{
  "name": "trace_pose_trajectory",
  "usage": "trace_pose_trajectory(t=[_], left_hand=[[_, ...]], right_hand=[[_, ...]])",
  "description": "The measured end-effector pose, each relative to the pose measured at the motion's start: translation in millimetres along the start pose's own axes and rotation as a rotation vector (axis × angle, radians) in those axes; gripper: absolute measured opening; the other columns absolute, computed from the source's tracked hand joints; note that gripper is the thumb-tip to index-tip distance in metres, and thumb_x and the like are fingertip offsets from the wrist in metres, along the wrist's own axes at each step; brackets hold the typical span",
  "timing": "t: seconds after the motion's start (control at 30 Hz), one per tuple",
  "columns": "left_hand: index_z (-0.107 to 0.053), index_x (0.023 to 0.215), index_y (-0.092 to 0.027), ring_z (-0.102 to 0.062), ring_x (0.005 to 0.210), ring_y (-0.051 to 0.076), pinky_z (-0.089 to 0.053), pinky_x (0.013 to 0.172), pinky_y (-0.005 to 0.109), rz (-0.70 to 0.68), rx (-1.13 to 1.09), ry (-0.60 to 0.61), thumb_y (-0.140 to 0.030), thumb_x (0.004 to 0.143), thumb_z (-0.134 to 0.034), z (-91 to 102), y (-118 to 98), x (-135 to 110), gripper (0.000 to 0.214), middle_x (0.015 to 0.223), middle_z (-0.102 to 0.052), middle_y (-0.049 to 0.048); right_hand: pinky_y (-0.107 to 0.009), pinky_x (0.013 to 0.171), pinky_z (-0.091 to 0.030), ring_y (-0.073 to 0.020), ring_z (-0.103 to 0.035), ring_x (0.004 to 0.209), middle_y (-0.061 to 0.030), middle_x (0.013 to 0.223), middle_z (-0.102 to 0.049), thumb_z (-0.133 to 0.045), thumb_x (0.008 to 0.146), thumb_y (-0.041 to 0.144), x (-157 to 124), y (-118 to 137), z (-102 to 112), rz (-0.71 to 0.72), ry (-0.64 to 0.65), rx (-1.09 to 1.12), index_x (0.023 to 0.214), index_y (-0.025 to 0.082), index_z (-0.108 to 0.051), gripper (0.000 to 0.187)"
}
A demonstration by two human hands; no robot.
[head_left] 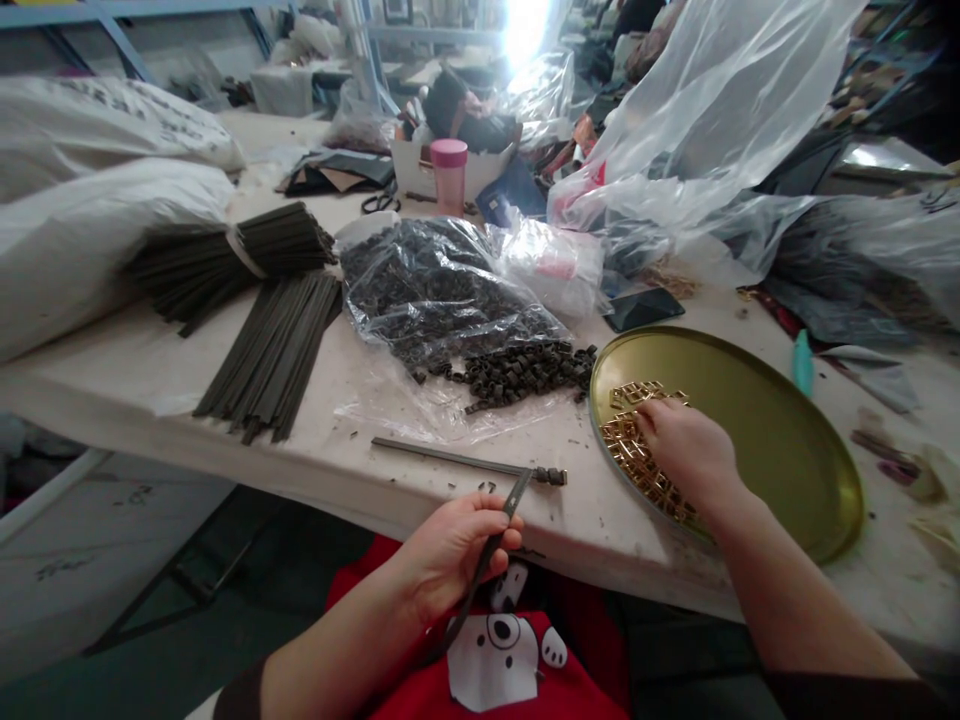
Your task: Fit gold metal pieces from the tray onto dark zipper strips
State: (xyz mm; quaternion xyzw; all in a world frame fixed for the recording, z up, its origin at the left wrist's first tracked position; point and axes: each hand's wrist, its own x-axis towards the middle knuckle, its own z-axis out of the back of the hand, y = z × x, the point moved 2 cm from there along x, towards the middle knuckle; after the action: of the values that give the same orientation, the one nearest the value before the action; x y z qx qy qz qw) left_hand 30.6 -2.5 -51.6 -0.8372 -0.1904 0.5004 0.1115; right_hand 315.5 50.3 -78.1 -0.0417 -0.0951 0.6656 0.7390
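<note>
My left hand (466,545) is closed around a dark grey-green strap (517,494), whose lower end hangs toward my lap. Its upper end, with small holes, points at the table's front edge. Just beyond it lies another strap (442,458), with several dark loops and a gold buckle (561,478) at its right end. My right hand (686,445) reaches into a round gold tray (780,450). Its fingers are pinched together at a pile of small gold buckles (637,450); whatever sits between the fingertips is hidden.
A clear bag (450,280) spills dark strap loops (525,375) at the table's middle. Left of it lie loose straps (274,350) and a tied bundle (232,250). A phone (645,309), a pink-lidded cup (449,175) and a teal tool (802,362) are farther back.
</note>
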Motion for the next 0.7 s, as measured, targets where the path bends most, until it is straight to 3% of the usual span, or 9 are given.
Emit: trace_pose_trajectory(t=[0.17,0.3,0.37,0.5,0.6,0.7], left_hand=[[-0.052,0.078,-0.013,-0.051,0.048,0.003,-0.041,0.039,0.009,-0.001,0.011,-0.004,-0.004,0.067,-0.056,-1.0,1.1,-0.7,0.015,0.068,-0.056,-0.0019],[-0.053,0.081,-0.014,-0.050,0.048,0.002,-0.037,0.039,0.009,-0.011,0.008,0.028,-0.005,0.064,-0.059,-1.3,6.5,1.1,0.020,0.071,-0.056,-0.0021],[-0.053,0.082,-0.015,-0.048,0.047,0.002,-0.032,0.037,0.009,-0.025,0.021,0.059,-0.006,0.063,-0.061,-2.2,9.5,1.1,0.022,0.069,-0.055,-0.0028],[-0.052,0.080,-0.014,-0.036,0.039,0.000,-0.017,0.034,0.011,-0.065,0.104,0.097,-0.010,0.063,-0.063,-6.3,12.6,-4.4,0.020,0.058,-0.049,-0.0058],[-0.052,0.078,-0.014,-0.027,0.036,0.000,-0.012,0.034,0.013,-0.069,0.175,0.170,-0.015,0.065,-0.061,-9.9,15.2,-10.6,0.016,0.052,-0.045,-0.0077],[-0.052,0.078,-0.015,-0.022,0.033,0.002,-0.012,0.034,0.015,-0.081,0.319,0.212,-0.023,0.071,-0.055,-10.6,21.3,-14.0,0.011,0.045,-0.039,-0.0098]], right_hand=[[-0.029,0.057,-0.034,-0.0209,-0.055,0.067,-0.0098,0.077,-0.063,-0.044,0.084,0.027,-7.0,-9.3,11.4,-0.027,-0.181,0.087,0.080,0.014,-0.061,0.021],[-0.028,0.059,-0.038,-0.0187,-0.053,0.063,-0.0056,0.072,-0.061,-0.048,0.083,0.035,-29.5,8.6,33.2,-0.145,-0.286,0.492,0.083,0.017,-0.059,0.022],[-0.026,0.056,-0.039,-0.0160,-0.051,0.057,-0.0018,0.065,-0.057,-0.050,0.081,0.041,-45.3,29.1,40.0,-0.172,-0.200,0.836,0.080,0.018,-0.057,0.023],[-0.025,0.057,-0.042,-0.0138,-0.051,0.060,-0.0017,0.071,-0.058,-0.049,0.081,0.044,-76.8,77.8,46.1,-0.083,0.179,1.443,0.076,0.019,-0.054,0.025],[-0.024,0.058,-0.042,-0.0121,-0.050,0.062,-0.0040,0.083,-0.060,-0.050,0.080,0.045,-92.3,100.1,50.2,-0.049,0.342,1.621,0.074,0.018,-0.054,0.028],[-0.023,0.055,-0.040,-0.0120,-0.048,0.058,0.0005,0.064,-0.055,-0.052,0.079,0.047,-98.6,108.5,52.0,-0.053,0.393,1.660,0.075,0.018,-0.055,0.030]])
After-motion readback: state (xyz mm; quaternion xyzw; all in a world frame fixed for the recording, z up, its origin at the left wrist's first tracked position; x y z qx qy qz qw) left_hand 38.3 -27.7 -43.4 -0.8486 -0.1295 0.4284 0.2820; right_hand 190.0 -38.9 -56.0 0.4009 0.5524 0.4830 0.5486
